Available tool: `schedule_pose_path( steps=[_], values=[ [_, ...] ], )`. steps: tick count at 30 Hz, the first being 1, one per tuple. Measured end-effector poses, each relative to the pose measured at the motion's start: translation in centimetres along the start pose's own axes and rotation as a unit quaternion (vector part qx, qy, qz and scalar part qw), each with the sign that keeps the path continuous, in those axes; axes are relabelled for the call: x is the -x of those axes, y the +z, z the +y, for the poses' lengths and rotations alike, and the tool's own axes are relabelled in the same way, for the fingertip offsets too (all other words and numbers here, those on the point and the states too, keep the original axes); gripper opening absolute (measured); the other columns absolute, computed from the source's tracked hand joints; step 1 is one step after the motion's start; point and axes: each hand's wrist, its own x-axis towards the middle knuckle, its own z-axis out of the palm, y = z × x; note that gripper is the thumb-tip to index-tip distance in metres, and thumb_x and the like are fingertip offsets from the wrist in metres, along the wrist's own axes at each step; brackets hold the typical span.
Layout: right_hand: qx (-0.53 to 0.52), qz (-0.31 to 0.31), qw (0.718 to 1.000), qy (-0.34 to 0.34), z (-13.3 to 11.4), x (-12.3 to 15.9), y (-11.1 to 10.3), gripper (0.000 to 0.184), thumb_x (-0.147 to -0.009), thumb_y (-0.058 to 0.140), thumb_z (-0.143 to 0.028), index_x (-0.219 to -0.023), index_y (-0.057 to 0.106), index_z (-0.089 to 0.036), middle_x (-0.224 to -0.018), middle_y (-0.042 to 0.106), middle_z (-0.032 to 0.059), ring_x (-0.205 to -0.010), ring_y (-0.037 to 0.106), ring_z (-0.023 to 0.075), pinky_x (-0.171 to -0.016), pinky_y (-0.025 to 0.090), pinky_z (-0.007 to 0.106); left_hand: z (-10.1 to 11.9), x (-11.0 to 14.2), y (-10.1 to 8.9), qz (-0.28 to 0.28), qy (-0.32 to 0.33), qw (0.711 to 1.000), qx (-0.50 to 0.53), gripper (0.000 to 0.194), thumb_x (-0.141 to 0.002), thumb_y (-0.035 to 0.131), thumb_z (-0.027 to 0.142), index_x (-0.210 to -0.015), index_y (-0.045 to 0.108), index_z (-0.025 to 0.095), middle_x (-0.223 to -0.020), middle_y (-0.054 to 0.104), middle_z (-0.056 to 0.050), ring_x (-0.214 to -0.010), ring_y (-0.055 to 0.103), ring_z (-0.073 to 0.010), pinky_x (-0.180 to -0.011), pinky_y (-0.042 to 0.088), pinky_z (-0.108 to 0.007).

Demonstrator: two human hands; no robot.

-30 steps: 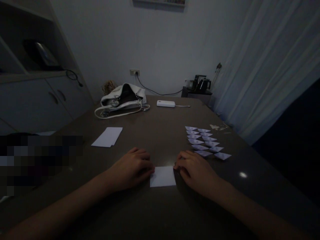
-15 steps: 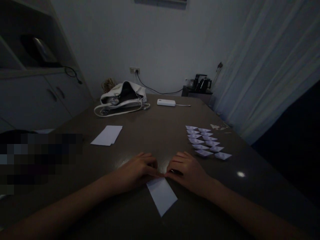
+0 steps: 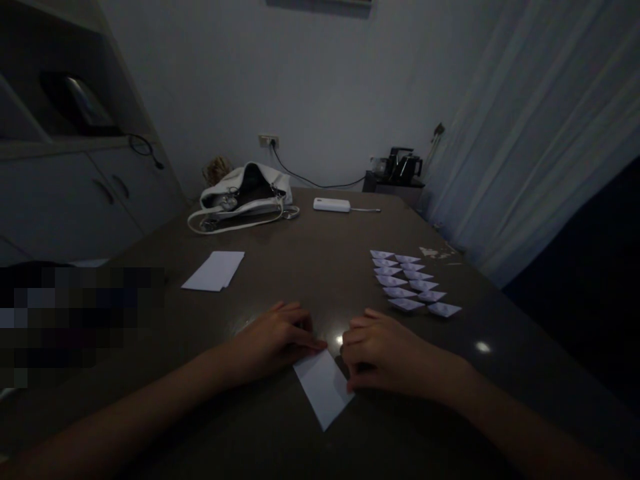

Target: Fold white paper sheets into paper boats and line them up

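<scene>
A small white folded paper [image 3: 323, 390] lies turned at an angle on the dark table [image 3: 310, 280] in front of me. My left hand [image 3: 273, 340] rests palm down at its upper left corner, the fingertip pressing the paper's top end. My right hand [image 3: 387, 357] lies on the paper's right edge, fingers curled and pressing on it. Both hands touch the paper; neither lifts it.
Several small folded paper boats [image 3: 410, 283] stand in two rows to the right. A stack of white sheets [image 3: 215, 271] lies to the left. A white handbag [image 3: 243, 198] and a white power bank [image 3: 331, 205] lie at the far end. A curtain hangs at right.
The paper turned from lying square between my hands to lying at an angle. My right hand then slid down along its right edge; my left hand stays at the top corner.
</scene>
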Motion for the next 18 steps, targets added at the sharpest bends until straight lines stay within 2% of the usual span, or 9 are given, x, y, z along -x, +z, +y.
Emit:
schedule_pose_path(
  steps=[4,8,10,13,15,18],
  values=[
    [-0.032,-0.031,0.999,0.005,-0.1,0.4,-0.8,0.021,-0.071,0.076,-0.034,-0.068,0.062,-0.019,-0.074,0.065,-0.0036,-0.081,0.055,0.0145,-0.076,0.033,0.029,-0.4,0.0,0.3,0.019,0.010,1.000,-0.015,0.022,-0.090,0.054,0.025,-0.106,0.067,0.031,-0.091,0.060,-0.003,-0.087,0.053,-0.0178,-0.076,0.036,-0.031],
    [-0.077,0.013,0.996,0.033,0.9,0.1,-0.2,0.018,-0.081,0.067,-0.037,-0.078,0.066,-0.019,-0.075,0.065,-0.0009,-0.076,0.055,0.0136,-0.069,0.036,0.026,-1.4,0.0,0.4,0.062,-0.055,0.994,-0.073,0.025,-0.092,0.048,0.026,-0.112,0.063,0.025,-0.091,0.060,-0.005,-0.087,0.053,-0.0198,-0.075,0.037,-0.033],
    [-0.059,0.068,0.994,0.066,1.4,-0.2,0.4,0.015,-0.088,0.059,-0.031,-0.085,0.066,-0.017,-0.081,0.065,0.0020,-0.078,0.055,0.0143,-0.071,0.038,0.027,-2.0,0.0,0.4,0.088,-0.092,0.988,-0.083,0.023,-0.091,0.049,0.028,-0.109,0.062,0.021,-0.094,0.060,-0.006,-0.090,0.052,-0.0214,-0.077,0.038,-0.035],
    [-0.036,0.120,0.989,0.073,1.7,-0.4,1.2,0.018,-0.091,0.053,-0.024,-0.102,0.065,-0.018,-0.096,0.066,0.0060,-0.091,0.056,0.0169,-0.081,0.040,0.031,-2.6,0.0,0.3,0.103,-0.119,0.986,-0.054,0.018,-0.089,0.051,0.029,-0.098,0.062,0.018,-0.093,0.060,-0.006,-0.089,0.052,-0.0216,-0.077,0.040,-0.035],
    [-0.035,0.129,0.989,0.058,1.5,-0.5,1.5,0.026,-0.090,0.053,-0.023,-0.115,0.061,-0.020,-0.108,0.065,0.0072,-0.100,0.055,0.0181,-0.087,0.041,0.034,-2.7,0.0,0.3,0.116,-0.128,0.985,-0.019,0.015,-0.087,0.052,0.028,-0.092,0.060,0.016,-0.089,0.059,-0.006,-0.085,0.052,-0.0206,-0.074,0.042,-0.033],
    [-0.033,0.127,0.991,0.039,1.2,-0.5,1.9,0.033,-0.090,0.053,-0.022,-0.122,0.058,-0.023,-0.122,0.060,0.0075,-0.111,0.052,0.0192,-0.094,0.040,0.038,-2.6,-0.1,0.3,0.137,-0.157,0.977,0.053,0.013,-0.084,0.055,0.028,-0.086,0.057,0.015,-0.084,0.059,-0.005,-0.079,0.053,-0.0188,-0.069,0.043,-0.031]
  ],
)
